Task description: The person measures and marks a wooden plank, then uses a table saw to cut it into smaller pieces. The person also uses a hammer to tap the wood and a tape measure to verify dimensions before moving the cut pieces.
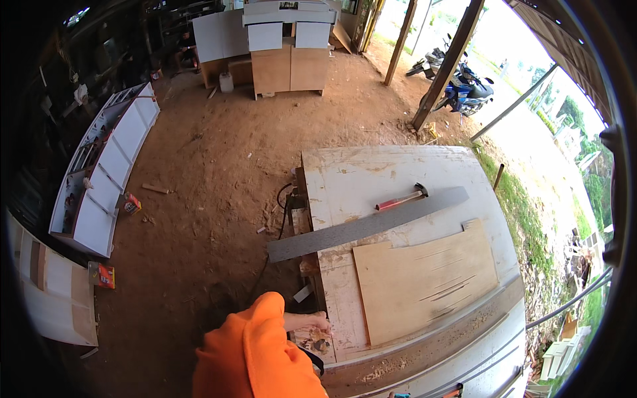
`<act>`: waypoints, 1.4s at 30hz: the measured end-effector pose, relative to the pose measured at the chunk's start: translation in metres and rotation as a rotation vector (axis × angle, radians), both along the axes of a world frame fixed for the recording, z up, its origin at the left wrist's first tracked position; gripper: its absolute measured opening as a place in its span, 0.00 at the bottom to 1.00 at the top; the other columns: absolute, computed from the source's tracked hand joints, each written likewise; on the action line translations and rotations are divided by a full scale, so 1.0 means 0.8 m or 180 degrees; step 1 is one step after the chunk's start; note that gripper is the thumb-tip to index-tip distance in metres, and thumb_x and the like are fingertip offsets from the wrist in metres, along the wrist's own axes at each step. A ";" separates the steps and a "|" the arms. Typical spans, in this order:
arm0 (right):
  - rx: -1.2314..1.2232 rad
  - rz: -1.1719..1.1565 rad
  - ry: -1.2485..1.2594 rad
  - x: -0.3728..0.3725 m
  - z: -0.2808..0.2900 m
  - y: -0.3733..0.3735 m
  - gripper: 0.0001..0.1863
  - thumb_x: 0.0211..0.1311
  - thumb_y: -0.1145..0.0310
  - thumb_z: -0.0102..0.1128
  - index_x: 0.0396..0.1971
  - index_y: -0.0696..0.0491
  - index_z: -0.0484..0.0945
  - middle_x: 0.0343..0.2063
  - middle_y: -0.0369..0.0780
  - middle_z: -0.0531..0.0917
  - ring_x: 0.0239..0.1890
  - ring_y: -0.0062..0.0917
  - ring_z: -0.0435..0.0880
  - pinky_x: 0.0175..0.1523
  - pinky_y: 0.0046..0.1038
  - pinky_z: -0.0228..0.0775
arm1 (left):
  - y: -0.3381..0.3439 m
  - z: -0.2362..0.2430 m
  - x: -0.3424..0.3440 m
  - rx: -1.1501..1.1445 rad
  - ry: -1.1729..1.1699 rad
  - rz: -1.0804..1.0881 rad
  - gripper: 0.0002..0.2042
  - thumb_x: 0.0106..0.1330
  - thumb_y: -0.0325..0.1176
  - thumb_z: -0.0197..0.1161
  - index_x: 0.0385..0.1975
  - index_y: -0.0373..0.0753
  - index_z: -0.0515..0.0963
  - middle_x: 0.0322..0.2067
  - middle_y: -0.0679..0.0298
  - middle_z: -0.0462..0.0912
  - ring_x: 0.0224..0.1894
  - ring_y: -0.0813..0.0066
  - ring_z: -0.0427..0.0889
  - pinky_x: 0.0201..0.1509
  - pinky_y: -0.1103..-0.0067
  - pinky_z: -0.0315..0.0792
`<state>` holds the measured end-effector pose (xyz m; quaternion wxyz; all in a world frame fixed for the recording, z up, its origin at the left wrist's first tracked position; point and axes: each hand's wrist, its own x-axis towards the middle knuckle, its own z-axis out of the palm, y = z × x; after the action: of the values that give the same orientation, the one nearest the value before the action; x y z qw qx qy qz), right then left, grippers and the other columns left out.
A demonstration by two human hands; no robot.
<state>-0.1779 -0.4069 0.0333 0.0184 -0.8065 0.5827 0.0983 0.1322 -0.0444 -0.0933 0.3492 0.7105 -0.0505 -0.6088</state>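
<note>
My left hand [320, 322], at the end of a bare forearm below an orange sleeve, is at the near left edge of the white worktable [338, 179]; its fingers are too small to read. Just below it is a worn wooden block [308, 337]. To its right lies a plywood piece [424, 278] with a notched edge and dark streaks. Farther back, a long grey strip [358, 226] overhangs the left edge, with a red-handled hammer [398, 201] beside it. My right hand is not in view.
White cabinets [120, 146] and boxy panels [60, 292] lie at left on the dirt floor [192, 172]. Wooden cabinets [288, 69] stand behind, near a partly hidden person [187, 46]. Posts [448, 60] and motorbikes [468, 93] are at right. Tools [451, 390] lie at the bottom.
</note>
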 end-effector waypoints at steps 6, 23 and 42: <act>-0.0196 0.0145 -0.0387 0.026 0.014 0.040 0.33 0.62 0.38 0.63 0.59 0.45 0.79 0.46 0.48 0.87 0.44 0.43 0.87 0.51 0.45 0.77 | 0.000 0.008 -0.003 0.0143 -0.0116 0.0121 0.23 0.60 0.53 0.73 0.35 0.41 0.72 0.34 0.65 0.70 0.33 0.74 0.65 0.34 0.72 0.57; -0.0433 0.0896 -0.1871 0.122 0.077 0.168 0.23 0.62 0.49 0.68 0.43 0.56 0.82 0.31 0.49 0.85 0.33 0.37 0.84 0.41 0.40 0.76 | 0.002 0.033 -0.012 0.0347 -0.0530 0.0384 0.36 0.57 0.50 0.72 0.55 0.35 0.60 0.53 0.53 0.65 0.53 0.57 0.64 0.53 0.59 0.59; 0.1880 0.0953 -0.3109 0.182 0.137 0.312 0.35 0.57 0.43 0.74 0.45 0.60 0.72 0.37 0.47 0.81 0.37 0.34 0.81 0.42 0.37 0.74 | -0.057 0.211 -0.066 -0.1887 0.1250 0.1192 0.34 0.67 0.69 0.55 0.53 0.40 0.78 0.40 0.64 0.80 0.34 0.77 0.78 0.40 0.74 0.74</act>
<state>-0.0326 -0.1573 0.1429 0.4943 -0.7925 0.3346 -0.1249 0.0797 -0.0902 0.0758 0.6470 0.4460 -0.0260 -0.6179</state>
